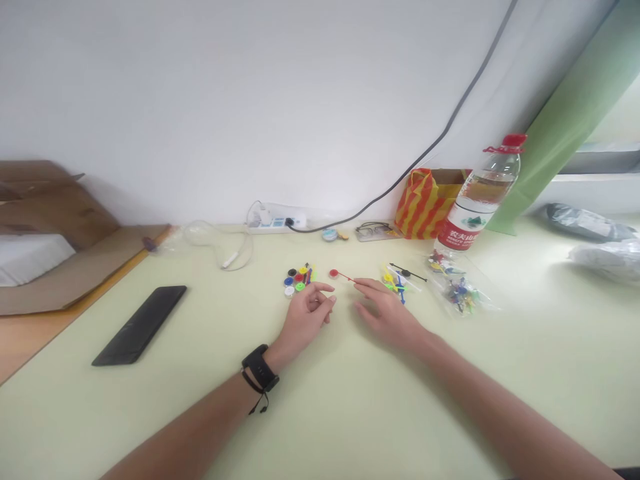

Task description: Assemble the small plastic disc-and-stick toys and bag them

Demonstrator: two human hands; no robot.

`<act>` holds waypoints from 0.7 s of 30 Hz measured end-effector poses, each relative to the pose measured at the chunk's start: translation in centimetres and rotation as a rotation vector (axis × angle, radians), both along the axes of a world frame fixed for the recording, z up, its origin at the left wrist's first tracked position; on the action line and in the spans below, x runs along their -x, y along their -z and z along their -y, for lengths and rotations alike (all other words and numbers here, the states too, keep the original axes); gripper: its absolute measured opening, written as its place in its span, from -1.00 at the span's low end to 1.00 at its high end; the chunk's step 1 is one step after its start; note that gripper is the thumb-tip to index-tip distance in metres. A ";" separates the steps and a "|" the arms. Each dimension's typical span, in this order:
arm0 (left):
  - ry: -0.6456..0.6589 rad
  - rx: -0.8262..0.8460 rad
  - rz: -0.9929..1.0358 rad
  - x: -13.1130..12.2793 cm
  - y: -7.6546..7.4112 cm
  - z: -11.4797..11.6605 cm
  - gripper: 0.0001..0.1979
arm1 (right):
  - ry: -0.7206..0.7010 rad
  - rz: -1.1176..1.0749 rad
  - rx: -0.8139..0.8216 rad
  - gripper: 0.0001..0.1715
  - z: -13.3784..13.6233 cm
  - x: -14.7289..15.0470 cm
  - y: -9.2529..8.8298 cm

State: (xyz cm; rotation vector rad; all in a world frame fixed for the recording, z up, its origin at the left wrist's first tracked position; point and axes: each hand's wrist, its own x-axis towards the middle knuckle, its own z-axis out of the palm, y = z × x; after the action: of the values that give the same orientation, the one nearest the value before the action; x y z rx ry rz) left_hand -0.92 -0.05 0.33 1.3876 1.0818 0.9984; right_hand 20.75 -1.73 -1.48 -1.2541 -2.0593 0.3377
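A red plastic spinner (pixel 334 273), a round disc with a thin arrow, lies on the table between my hands. The fingertips of my right hand (pixel 387 313) are at the tail of its arrow, fingers stretched out and thumb apart. My left hand (pixel 306 317) hovers just in front of a group of coloured discs (pixel 299 278) with its fingers loosely bent, index finger and thumb apart, holding nothing that I can see. Beyond my right hand lies a small heap of yellow, blue and white arrows (pixel 395 280), with a black arrow spinner (pixel 407 273) beside it.
Clear bags of small coloured parts (pixel 463 293) lie at right, before a tilted-looking water bottle (pixel 477 200) and a striped bag (pixel 425 207). A power strip (pixel 277 222) sits by the wall. A black flat case (pixel 140 325) and cardboard box (pixel 90 247) are left.
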 end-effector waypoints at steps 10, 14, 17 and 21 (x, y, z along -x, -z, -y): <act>0.026 -0.013 -0.027 -0.1 0.1 0.1 -0.75 | -0.006 0.053 0.038 -0.51 -0.2 0.3 0.0; -0.015 -0.097 -0.064 -0.1 0.4 0.0 -0.76 | -0.020 0.019 0.024 -0.69 -0.2 0.4 -0.7; -0.078 -0.259 -0.171 0.0 0.7 0.1 -0.71 | -0.011 -0.066 0.021 -0.68 0.1 0.5 -1.5; -0.029 -0.398 -0.393 0.1 0.7 0.5 -0.66 | 0.053 -0.102 0.009 -0.44 0.4 0.3 -2.0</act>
State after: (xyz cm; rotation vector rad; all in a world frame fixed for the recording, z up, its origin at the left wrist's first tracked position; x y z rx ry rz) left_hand -1.02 -0.55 -0.39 1.9562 1.2326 1.0240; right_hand 20.43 -2.13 0.56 -1.2689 -1.9370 0.3791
